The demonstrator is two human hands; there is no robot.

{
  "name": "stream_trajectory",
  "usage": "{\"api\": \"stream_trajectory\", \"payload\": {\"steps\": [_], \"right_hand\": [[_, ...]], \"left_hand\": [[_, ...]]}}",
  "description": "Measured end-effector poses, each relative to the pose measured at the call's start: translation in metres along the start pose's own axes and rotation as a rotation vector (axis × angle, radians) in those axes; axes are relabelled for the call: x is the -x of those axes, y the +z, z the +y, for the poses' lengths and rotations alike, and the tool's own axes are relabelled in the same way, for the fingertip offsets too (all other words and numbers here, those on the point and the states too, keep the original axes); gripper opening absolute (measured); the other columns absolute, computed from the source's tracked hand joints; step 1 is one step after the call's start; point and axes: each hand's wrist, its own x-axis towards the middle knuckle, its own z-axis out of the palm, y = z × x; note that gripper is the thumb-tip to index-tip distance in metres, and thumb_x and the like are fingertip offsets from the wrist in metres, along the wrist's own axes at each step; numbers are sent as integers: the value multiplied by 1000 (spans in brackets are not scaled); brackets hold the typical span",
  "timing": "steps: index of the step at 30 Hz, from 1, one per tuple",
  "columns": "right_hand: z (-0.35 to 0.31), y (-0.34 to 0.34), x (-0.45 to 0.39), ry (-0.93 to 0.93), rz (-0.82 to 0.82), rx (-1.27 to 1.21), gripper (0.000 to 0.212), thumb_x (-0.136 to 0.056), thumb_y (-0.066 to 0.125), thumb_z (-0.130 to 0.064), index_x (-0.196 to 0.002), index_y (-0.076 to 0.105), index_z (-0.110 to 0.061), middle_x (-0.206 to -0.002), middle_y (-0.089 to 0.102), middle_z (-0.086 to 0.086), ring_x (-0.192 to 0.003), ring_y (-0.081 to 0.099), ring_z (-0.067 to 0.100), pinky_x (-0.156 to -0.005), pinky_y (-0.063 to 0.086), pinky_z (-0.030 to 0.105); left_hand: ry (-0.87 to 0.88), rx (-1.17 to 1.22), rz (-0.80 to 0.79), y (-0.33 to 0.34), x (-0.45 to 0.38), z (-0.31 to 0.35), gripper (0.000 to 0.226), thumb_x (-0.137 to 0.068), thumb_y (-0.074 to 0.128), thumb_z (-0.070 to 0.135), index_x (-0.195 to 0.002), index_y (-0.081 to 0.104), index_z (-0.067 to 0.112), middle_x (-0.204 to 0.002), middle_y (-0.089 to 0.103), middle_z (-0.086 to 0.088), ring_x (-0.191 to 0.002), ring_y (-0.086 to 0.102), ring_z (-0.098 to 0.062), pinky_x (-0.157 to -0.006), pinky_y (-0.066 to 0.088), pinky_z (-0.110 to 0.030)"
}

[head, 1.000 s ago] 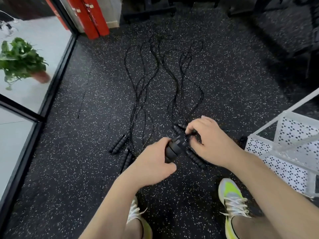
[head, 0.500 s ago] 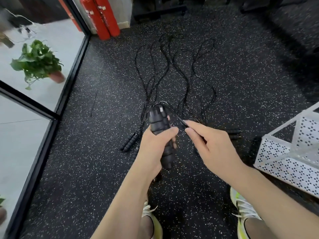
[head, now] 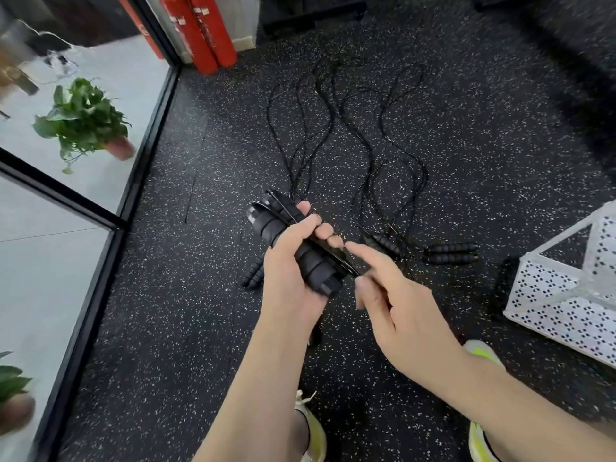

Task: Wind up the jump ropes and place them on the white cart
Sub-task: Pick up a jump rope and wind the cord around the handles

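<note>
My left hand (head: 293,261) grips a pair of black ribbed jump-rope handles (head: 266,218) held together, tilted up to the left. A thin black cord (head: 333,253) runs along them to my right hand (head: 390,295), which pinches it just below the handles' lower end. Other black ropes (head: 333,105) lie stretched out on the speckled floor beyond. Their handles rest to the right (head: 450,253), nearer the middle (head: 383,243) and behind my left wrist (head: 253,275). The white perforated cart (head: 566,295) stands at the right edge.
Red fire extinguishers (head: 200,31) stand in the far corner. A glass wall with a black frame (head: 146,145) runs along the left, with potted plants (head: 83,121) behind it. My feet in yellow-green shoes (head: 483,361) are at the bottom. A dark equipment base (head: 313,11) lies beyond the ropes.
I lifted the pair of handles off the floor in my left hand. My right hand took the cord and drew it down along the handles toward their lower end.
</note>
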Motion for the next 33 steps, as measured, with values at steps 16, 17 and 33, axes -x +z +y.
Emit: {"api": "stream_trajectory", "payload": {"steps": [16,17,33], "right_hand": [[-1,8,-27,819,246,-645,38,-98,45,-59,-88,76,-39,-81,77,4,-66,62,17,-54,40,27],[0,5,-28,806,259,-638,42,-96,48,-59,-88,76,-29,-76,75,4,-63,62,17,-54,41,27],[47,-52,-26,361,173,733,46,-102,37,-40,-63,41,-17,-49,33,-3,-50,35,28,-54,25,33]], "left_hand": [[214,-574,194,24,30,-62,31,-92,66,-3,-113,65,19,-95,78,4,-88,73,-9,-77,57,-26],[218,-559,170,27,31,-65,29,-94,62,-5,-112,63,18,-93,77,4,-87,72,-7,-76,56,-22],[326,-1948,-292,-8,19,-37,99,-61,88,63,-145,39,48,-144,45,30,-140,31,2,-123,8,-41]]}}
